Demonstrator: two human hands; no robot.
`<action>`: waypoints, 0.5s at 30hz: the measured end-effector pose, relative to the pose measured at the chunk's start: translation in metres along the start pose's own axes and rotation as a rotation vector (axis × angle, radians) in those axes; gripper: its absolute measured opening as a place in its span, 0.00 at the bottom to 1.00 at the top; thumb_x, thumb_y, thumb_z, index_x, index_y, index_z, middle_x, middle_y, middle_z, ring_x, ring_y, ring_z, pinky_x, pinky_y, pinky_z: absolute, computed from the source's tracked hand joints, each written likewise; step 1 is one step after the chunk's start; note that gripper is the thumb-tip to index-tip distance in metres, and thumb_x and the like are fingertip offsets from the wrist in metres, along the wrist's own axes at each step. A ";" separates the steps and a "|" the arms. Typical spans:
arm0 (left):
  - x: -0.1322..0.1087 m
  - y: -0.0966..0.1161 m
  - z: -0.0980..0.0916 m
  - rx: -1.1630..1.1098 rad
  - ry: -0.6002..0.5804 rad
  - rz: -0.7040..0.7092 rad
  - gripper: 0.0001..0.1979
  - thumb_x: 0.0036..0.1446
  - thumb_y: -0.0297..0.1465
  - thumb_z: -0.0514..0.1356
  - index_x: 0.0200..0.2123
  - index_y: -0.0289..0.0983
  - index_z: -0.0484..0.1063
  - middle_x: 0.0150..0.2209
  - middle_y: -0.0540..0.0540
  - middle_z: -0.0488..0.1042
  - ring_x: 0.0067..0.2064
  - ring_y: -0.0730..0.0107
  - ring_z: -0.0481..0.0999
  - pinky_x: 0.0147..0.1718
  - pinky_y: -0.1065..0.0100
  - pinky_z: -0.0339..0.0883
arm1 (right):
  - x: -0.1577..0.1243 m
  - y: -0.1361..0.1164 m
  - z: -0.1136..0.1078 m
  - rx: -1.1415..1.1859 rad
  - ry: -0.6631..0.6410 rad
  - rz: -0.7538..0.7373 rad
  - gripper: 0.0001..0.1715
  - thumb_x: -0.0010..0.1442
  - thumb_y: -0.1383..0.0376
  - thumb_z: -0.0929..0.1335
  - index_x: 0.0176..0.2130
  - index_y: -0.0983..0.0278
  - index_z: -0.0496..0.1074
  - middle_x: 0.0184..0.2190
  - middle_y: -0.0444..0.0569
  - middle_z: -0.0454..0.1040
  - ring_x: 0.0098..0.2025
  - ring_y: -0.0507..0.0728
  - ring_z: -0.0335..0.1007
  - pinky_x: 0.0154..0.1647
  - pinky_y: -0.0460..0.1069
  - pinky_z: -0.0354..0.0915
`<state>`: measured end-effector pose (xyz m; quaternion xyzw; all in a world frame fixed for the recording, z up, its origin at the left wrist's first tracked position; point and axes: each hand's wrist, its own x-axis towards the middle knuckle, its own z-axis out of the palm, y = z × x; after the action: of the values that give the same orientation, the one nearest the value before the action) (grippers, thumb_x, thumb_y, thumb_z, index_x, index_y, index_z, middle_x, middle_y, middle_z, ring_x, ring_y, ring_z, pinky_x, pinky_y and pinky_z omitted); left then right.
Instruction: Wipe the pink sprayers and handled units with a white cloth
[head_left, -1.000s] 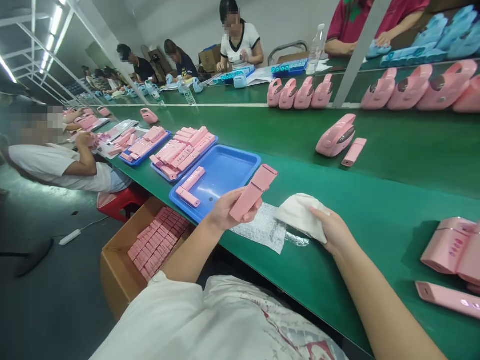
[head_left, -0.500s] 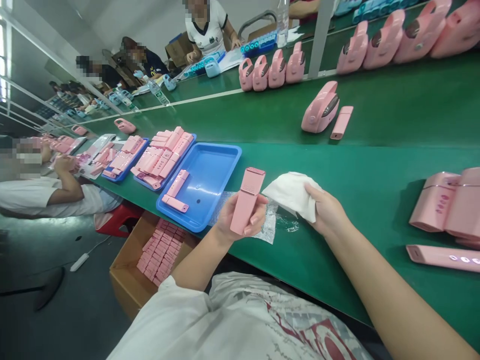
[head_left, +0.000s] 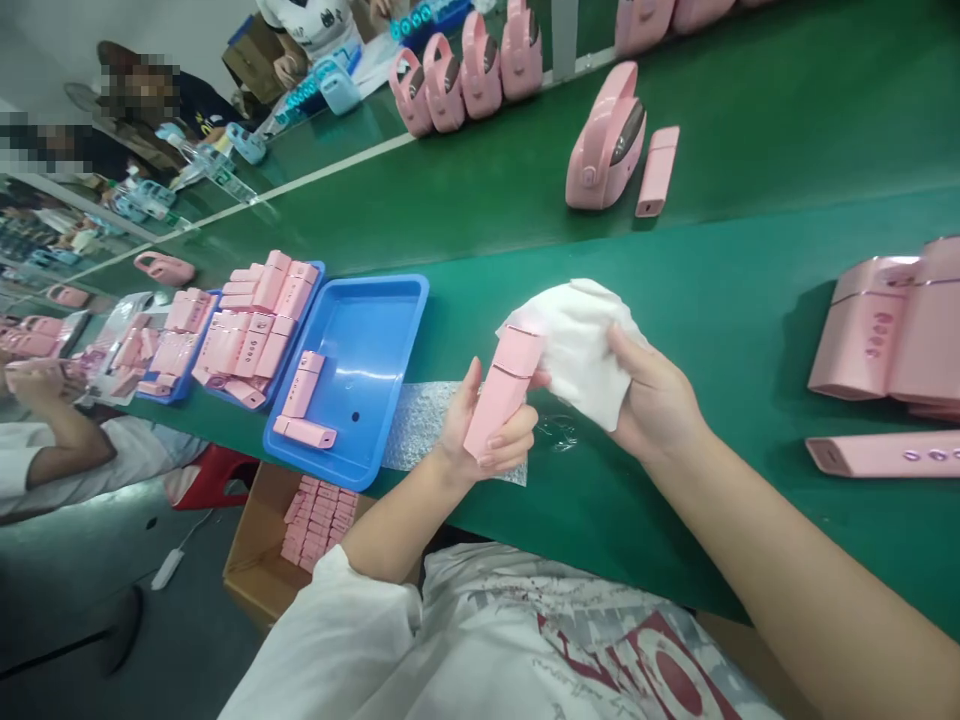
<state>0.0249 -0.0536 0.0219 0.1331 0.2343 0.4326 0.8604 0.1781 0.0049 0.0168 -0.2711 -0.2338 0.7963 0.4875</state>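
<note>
My left hand (head_left: 480, 430) is closed around a slim pink plastic device (head_left: 506, 385), tilted with its upper end away from me. A thin dark seam line crosses the device near that end. Between thumb and fingers, my right hand (head_left: 660, 395) grips a white cloth (head_left: 581, 340). The cloth's left edge lies right at the device's upper end, and part of it hangs behind. Below my hands, a sheet of bubble wrap (head_left: 420, 425) lies on the green table (head_left: 720, 300).
A blue tray (head_left: 375, 290) with two pink devices is at left, beside fuller trays. A cardboard box (head_left: 251, 545) of pink pieces stands below. Pink handled cases (head_left: 607, 140) stand at the back; larger pink devices (head_left: 862, 330) lie right. Co-workers sit at left and across.
The device has turned in my left hand, so its grille no longer shows. My right hand has brought the cloth against its upper end. The view has shifted.
</note>
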 end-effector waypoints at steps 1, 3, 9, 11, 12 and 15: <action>-0.001 -0.002 -0.002 -0.005 -0.019 -0.009 0.32 0.60 0.54 0.42 0.44 0.36 0.74 0.12 0.54 0.58 0.07 0.79 0.46 0.05 0.76 0.38 | 0.000 0.001 -0.002 -0.002 -0.008 0.002 0.19 0.55 0.55 0.69 0.45 0.58 0.72 0.45 0.46 0.77 0.52 0.58 0.71 0.53 0.55 0.69; -0.002 -0.004 -0.005 0.009 -0.014 -0.021 0.28 0.60 0.52 0.46 0.43 0.38 0.74 0.12 0.54 0.58 0.07 0.79 0.47 0.04 0.76 0.39 | 0.000 0.002 -0.005 -0.018 -0.025 0.008 0.18 0.57 0.55 0.68 0.45 0.58 0.73 0.44 0.45 0.77 0.53 0.58 0.70 0.53 0.55 0.68; 0.005 -0.005 -0.001 0.094 0.135 -0.005 0.21 0.58 0.49 0.53 0.32 0.37 0.71 0.15 0.54 0.60 0.11 0.79 0.56 0.08 0.77 0.49 | -0.004 0.009 -0.007 -0.141 -0.036 -0.050 0.22 0.56 0.52 0.69 0.46 0.60 0.74 0.44 0.47 0.77 0.55 0.60 0.69 0.54 0.55 0.67; 0.008 -0.008 -0.001 0.148 0.150 0.022 0.21 0.55 0.49 0.58 0.29 0.36 0.68 0.19 0.53 0.64 0.14 0.79 0.62 0.11 0.77 0.54 | -0.007 0.012 -0.007 -0.297 -0.057 -0.146 0.21 0.56 0.52 0.69 0.46 0.60 0.75 0.46 0.47 0.76 0.57 0.60 0.66 0.58 0.55 0.63; 0.009 -0.010 -0.002 0.198 0.155 0.051 0.21 0.53 0.49 0.60 0.29 0.35 0.67 0.21 0.52 0.66 0.16 0.79 0.65 0.12 0.77 0.57 | -0.009 0.014 -0.006 -0.386 -0.083 -0.201 0.20 0.56 0.52 0.69 0.46 0.59 0.75 0.47 0.47 0.76 0.59 0.60 0.64 0.60 0.55 0.61; 0.008 -0.015 -0.008 0.406 0.225 0.212 0.17 0.54 0.44 0.62 0.34 0.36 0.65 0.25 0.53 0.70 0.19 0.76 0.70 0.15 0.75 0.63 | -0.013 0.020 -0.005 -0.580 -0.191 -0.304 0.18 0.56 0.55 0.70 0.46 0.57 0.76 0.54 0.46 0.71 0.63 0.60 0.58 0.64 0.56 0.55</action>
<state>0.0355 -0.0557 0.0060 0.2779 0.3955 0.4766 0.7343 0.1731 -0.0141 0.0032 -0.2847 -0.5329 0.6367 0.4792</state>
